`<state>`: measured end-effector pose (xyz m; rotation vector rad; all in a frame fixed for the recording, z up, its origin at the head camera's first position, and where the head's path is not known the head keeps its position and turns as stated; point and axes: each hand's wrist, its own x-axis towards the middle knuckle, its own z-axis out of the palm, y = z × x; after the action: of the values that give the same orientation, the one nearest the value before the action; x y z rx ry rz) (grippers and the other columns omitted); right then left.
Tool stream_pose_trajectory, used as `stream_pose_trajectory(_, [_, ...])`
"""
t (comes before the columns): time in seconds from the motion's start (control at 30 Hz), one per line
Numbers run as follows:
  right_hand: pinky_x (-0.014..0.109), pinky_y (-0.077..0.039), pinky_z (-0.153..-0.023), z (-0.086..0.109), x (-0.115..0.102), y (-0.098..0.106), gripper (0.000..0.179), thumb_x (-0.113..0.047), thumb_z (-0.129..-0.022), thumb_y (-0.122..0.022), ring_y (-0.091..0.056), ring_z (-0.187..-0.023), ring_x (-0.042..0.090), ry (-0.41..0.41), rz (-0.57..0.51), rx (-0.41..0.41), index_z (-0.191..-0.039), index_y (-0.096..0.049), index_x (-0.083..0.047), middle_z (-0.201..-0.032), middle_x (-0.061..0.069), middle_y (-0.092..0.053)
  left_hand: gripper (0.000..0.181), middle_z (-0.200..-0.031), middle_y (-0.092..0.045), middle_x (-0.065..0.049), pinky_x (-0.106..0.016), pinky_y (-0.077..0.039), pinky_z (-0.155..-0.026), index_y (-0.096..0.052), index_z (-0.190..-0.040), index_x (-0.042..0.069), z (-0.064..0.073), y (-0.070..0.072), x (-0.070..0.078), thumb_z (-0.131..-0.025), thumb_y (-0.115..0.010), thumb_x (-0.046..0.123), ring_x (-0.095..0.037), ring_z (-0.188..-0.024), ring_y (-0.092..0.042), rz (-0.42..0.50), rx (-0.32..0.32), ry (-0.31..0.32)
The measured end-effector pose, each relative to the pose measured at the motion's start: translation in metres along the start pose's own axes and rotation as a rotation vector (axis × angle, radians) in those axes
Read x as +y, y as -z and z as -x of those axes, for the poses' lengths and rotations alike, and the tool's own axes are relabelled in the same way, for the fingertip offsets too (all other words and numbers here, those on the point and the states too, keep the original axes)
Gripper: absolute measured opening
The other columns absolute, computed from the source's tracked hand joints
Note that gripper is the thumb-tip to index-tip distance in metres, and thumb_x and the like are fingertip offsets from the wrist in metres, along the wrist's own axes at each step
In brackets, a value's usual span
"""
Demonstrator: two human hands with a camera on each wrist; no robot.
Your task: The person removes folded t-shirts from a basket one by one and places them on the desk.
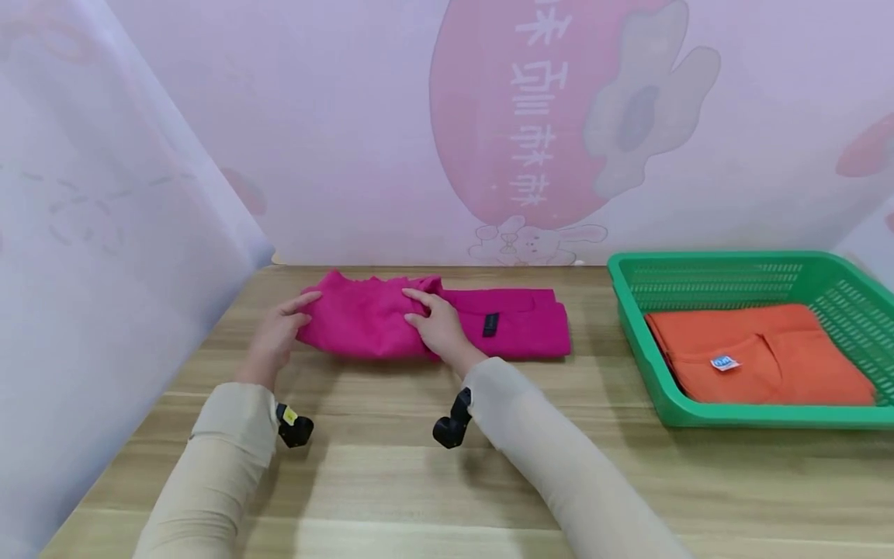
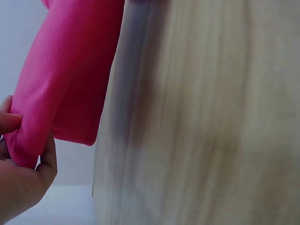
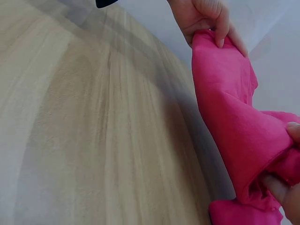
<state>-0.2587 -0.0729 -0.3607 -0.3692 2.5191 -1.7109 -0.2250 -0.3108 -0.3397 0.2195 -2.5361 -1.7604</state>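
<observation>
A bright pink folded cloth garment (image 1: pixel 370 322) lies across the table, its left part lifted off the wood and its flat right part bearing a small black label (image 1: pixel 490 324). At the lifted left end, my left hand (image 1: pixel 275 335) pinches the fabric between thumb and fingers. My right hand (image 1: pixel 441 324) grips the same cloth near its middle, where the raised part meets the flat part. In the right wrist view, the right thumb lies over the cloth (image 3: pixel 234 122) and a finger reaches into the fold. The left wrist view shows the cloth's edge (image 2: pixel 70 70) hanging beside the tabletop.
To the right stands a green plastic basket (image 1: pixel 632 341) holding a folded orange garment (image 1: pixel 761 357) with a small blue-and-white tag. A printed pale backdrop (image 1: pixel 349 140) rises behind the wooden table (image 1: pixel 377 481) and along its left side. Small black cameras hang at both wrists.
</observation>
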Motion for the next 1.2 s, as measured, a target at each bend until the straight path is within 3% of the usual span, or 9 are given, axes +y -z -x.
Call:
stream_pose_trajectory(0.1, [0.027,-0.037,-0.086,-0.004,-0.001,-0.005,0.043,-0.012,-0.082,-0.058,-0.036,-0.116,0.015,0.001,-0.002,-0.015,-0.121,-0.051,-0.026,-0.128,-0.001,-0.042,0.045,-0.139,-0.018,-0.015,-0.041,-0.024,-0.097,-0.036,-0.128,0.000,-0.002,0.004,-0.001,-0.084,-0.035,-0.005,-0.028,-0.124,-0.018,0.009,0.007,-0.016])
stream_pose_trajectory(0.4, [0.019,-0.035,-0.059,-0.007,0.003,-0.021,0.049,-0.004,-0.082,-0.056,-0.044,-0.086,0.017,0.002,-0.009,-0.079,-0.125,-0.047,-0.024,-0.126,0.005,-0.043,0.043,-0.138,-0.022,-0.013,-0.030,-0.030,-0.087,-0.041,-0.128,0.006,-0.010,0.019,-0.013,-0.085,-0.037,0.001,-0.026,-0.123,-0.020,-0.156,0.076,-0.002])
stream_pose_trajectory(0.53, [0.021,-0.035,-0.060,-0.006,0.008,-0.029,0.048,-0.003,-0.082,-0.056,-0.045,-0.082,0.017,-0.026,0.042,-0.063,-0.125,-0.047,-0.021,-0.123,0.006,-0.046,0.044,-0.138,-0.022,-0.014,-0.027,-0.038,-0.073,-0.040,-0.129,0.008,-0.013,0.022,-0.025,-0.086,-0.035,0.000,-0.029,-0.116,-0.027,-0.179,0.055,0.036])
stream_pose_trajectory(0.6, [0.021,-0.036,-0.063,-0.005,0.009,-0.032,0.048,-0.003,-0.082,-0.056,-0.044,-0.079,0.017,-0.057,0.057,-0.046,-0.126,-0.047,-0.020,-0.121,0.006,-0.047,0.045,-0.139,-0.020,-0.014,-0.027,-0.038,-0.074,-0.038,-0.130,0.009,-0.013,0.023,-0.030,-0.087,-0.034,0.001,-0.028,-0.116,-0.027,-0.182,0.030,0.057])
stream_pose_trajectory(0.73, [0.022,-0.038,-0.071,-0.004,0.010,-0.037,0.047,-0.001,-0.082,-0.054,-0.047,-0.090,0.017,-0.096,0.088,-0.021,-0.126,-0.047,-0.015,-0.120,0.007,-0.049,0.047,-0.139,-0.017,-0.016,-0.036,-0.029,-0.092,-0.036,-0.131,0.007,-0.013,0.023,-0.038,-0.085,-0.032,-0.001,-0.028,-0.124,-0.017,-0.158,0.017,0.078])
stream_pose_trajectory(0.8, [0.022,-0.036,-0.078,-0.003,0.010,-0.039,0.047,-0.001,-0.081,-0.054,-0.043,-0.101,0.015,-0.105,0.119,-0.013,-0.126,-0.047,-0.014,-0.123,0.005,-0.047,0.048,-0.139,-0.017,-0.016,-0.037,-0.024,-0.096,-0.036,-0.130,0.004,-0.013,0.022,-0.042,-0.083,-0.032,-0.004,-0.026,-0.126,-0.013,-0.086,0.034,0.108])
stream_pose_trajectory(0.97, [0.023,-0.036,-0.077,-0.005,0.012,-0.043,0.046,-0.004,-0.082,-0.054,-0.046,-0.089,0.018,-0.114,0.173,-0.017,-0.126,-0.046,-0.015,-0.120,0.006,-0.049,0.049,-0.137,-0.022,-0.017,-0.036,-0.022,-0.098,-0.039,-0.127,0.001,-0.015,0.021,-0.051,-0.079,-0.034,-0.007,-0.026,-0.126,-0.014,-0.051,0.085,0.160])
stream_pose_trajectory(1.07, [0.023,-0.037,-0.077,-0.007,0.011,-0.046,0.045,-0.005,-0.083,-0.053,-0.047,-0.087,0.017,-0.114,0.186,-0.013,-0.127,-0.046,-0.014,-0.119,0.006,-0.050,0.050,-0.136,-0.023,-0.018,-0.037,-0.022,-0.097,-0.041,-0.127,0.003,-0.017,0.022,-0.052,-0.078,-0.034,-0.006,-0.027,-0.125,-0.015,-0.132,0.095,0.160])
stream_pose_trajectory(1.2, [0.026,-0.038,-0.083,-0.008,0.009,-0.050,0.045,-0.005,-0.084,-0.051,-0.048,-0.101,0.018,-0.109,0.214,-0.008,-0.128,-0.044,-0.012,-0.119,0.007,-0.051,0.053,-0.136,-0.024,-0.019,-0.038,-0.024,-0.097,-0.042,-0.127,0.005,-0.018,0.022,-0.052,-0.076,-0.032,-0.005,-0.030,-0.125,-0.017,-0.243,0.106,0.158])
